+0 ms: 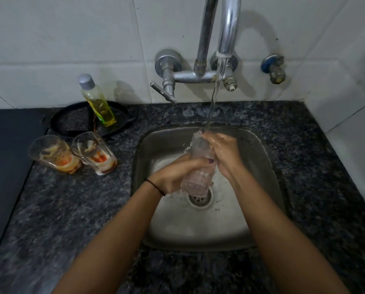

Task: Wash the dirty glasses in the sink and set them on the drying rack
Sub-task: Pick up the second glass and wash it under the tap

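A clear ribbed glass (195, 183) is held over the steel sink (262, 158), its mouth tipped up under the running water from the tap (228, 28). My left hand (177, 175) wraps around the glass's middle from the left. My right hand (224, 151) grips its upper part near the rim, fingers at the mouth. Two dirty glasses (54, 153) (94, 152) smeared with orange and white residue stand on the dark granite counter left of the sink. No drying rack is in view.
A bottle of yellow liquid (97, 101) stands on a black pan (71, 122) behind the dirty glasses. A tap lever (163, 92) juts out over the sink's back edge. A drain (200, 199) lies below the held glass. A dark surface (7, 155) borders the counter at left.
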